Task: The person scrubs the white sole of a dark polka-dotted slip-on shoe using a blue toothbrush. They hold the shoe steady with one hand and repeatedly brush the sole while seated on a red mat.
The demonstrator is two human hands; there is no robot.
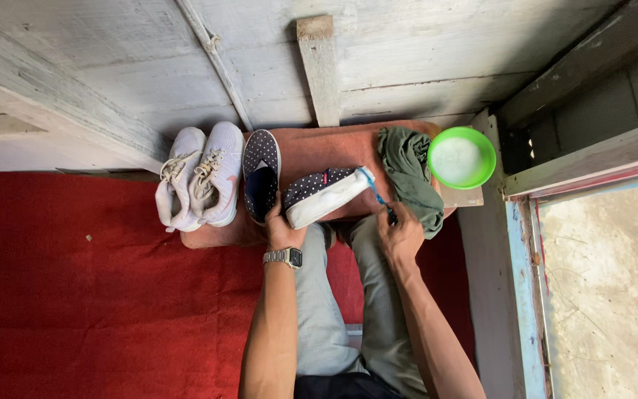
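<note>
**Asker:** Navy and white — is that the shoe being held?

**Describer:** Yes. A navy slip-on shoe with white dots [324, 195] lies on its side on the reddish counter [326, 148], near its front edge, white sole toward the person. Its long axis runs from low left to high right. The left hand [282, 230] clasps the heel end, fingers closed on it.

**Asker:** And the other hand?

**Describer:** The right hand [400, 233] is clenched on a blue-handled brush [375, 192], whose head touches the toe end, just up and left of that grip.

**Asker:** What else is there?

**Describer:** The matching dotted shoe [261, 174] and a pair of white sneakers [201, 176] sit toward the left edge; a green cloth [407, 170] and a green bowl [461, 157] toward the right corner.
</note>
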